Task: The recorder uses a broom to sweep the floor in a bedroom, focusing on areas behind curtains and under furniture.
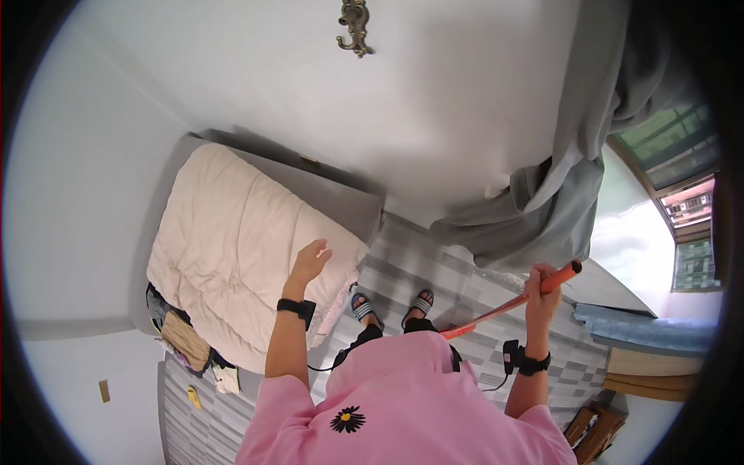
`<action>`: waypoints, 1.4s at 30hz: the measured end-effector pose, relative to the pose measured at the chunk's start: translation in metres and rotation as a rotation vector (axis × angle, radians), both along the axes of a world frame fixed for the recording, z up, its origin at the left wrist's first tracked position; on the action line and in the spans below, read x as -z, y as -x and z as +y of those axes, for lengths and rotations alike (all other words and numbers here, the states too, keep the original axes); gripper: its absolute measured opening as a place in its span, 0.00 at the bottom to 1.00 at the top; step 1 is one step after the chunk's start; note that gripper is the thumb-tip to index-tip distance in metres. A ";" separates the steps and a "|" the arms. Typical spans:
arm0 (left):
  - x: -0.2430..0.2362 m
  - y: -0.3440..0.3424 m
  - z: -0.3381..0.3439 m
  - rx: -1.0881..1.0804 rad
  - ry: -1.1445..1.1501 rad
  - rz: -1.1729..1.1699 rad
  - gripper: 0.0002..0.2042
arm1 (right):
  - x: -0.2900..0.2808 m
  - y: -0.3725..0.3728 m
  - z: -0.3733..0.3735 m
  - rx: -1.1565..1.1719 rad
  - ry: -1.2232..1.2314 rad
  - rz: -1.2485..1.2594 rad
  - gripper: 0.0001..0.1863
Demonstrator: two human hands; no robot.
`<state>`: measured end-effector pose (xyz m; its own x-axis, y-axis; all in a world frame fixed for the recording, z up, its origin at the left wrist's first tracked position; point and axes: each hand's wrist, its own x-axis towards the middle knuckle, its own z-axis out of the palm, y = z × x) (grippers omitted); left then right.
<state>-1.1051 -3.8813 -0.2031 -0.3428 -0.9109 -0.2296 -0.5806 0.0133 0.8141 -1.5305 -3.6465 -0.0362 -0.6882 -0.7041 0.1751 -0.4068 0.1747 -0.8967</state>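
Observation:
My right hand (540, 288) is shut on the top of an orange stick handle (511, 304), which slants down to the left toward the striped grey floor mat (434, 271) by my feet. My left hand (309, 260) hovers open above the edge of a cream quilt (232, 248) on the bed, holding nothing. Each wrist carries a black band. My feet in dark sandals (391, 305) stand on the mat between the bed and the curtain. The lower end of the stick is hidden behind my pink shirt.
A grey curtain (558, 186) hangs at the right by a window (682, 178). Folded clothes (182, 341) lie at the bed's near end. A blue cushion on a wooden piece (643, 333) stands at right. A metal hook (355, 27) is on the white wall.

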 end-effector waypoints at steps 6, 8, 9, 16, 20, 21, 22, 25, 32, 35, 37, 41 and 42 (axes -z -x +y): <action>0.096 0.049 -0.076 0.223 0.344 -0.382 0.25 | -0.009 -0.027 -0.006 0.026 0.089 -0.090 0.05; 0.112 0.082 -0.091 0.257 0.339 -0.495 0.27 | -0.010 -0.023 -0.010 0.023 0.074 -0.108 0.05; 0.112 0.100 -0.098 0.238 0.262 -0.540 0.29 | -0.009 -0.019 -0.011 0.024 0.066 -0.095 0.05; 0.194 0.164 -0.131 0.137 0.288 -0.649 0.33 | -0.006 0.014 -0.059 -0.081 -0.082 -0.010 0.05; 0.195 0.213 -0.107 0.703 -0.054 -0.845 0.24 | -0.002 0.025 -0.092 -0.129 -0.288 0.038 0.05; 0.212 0.217 -0.103 0.798 -0.175 -0.841 0.23 | -0.003 0.028 -0.104 -0.188 -0.374 0.035 0.05; 0.230 0.222 -0.099 0.890 -0.300 -0.824 0.22 | 0.006 0.040 -0.109 -0.276 -0.369 0.190 0.05; 0.234 0.228 -0.110 0.756 -0.512 -0.554 0.17 | 0.019 0.057 -0.124 -0.394 -0.443 0.313 0.04; 0.200 0.197 -0.195 0.216 0.378 -0.839 0.15 | 0.020 0.047 -0.149 -0.365 -0.430 0.302 0.03; 0.182 0.179 -0.218 0.410 0.088 -0.860 0.17 | 0.048 0.056 -0.132 -0.254 -0.327 0.172 0.04; 0.209 0.175 -0.220 0.393 0.091 -0.883 0.22 | 0.068 0.066 -0.118 -0.237 -0.248 0.126 0.04; 0.203 0.181 -0.213 0.455 0.125 -1.004 0.26 | 0.084 0.053 -0.106 0.031 -0.122 -0.094 0.04; 0.206 0.182 -0.211 0.469 0.150 -0.968 0.26 | 0.079 0.042 -0.107 0.005 -0.110 -0.068 0.04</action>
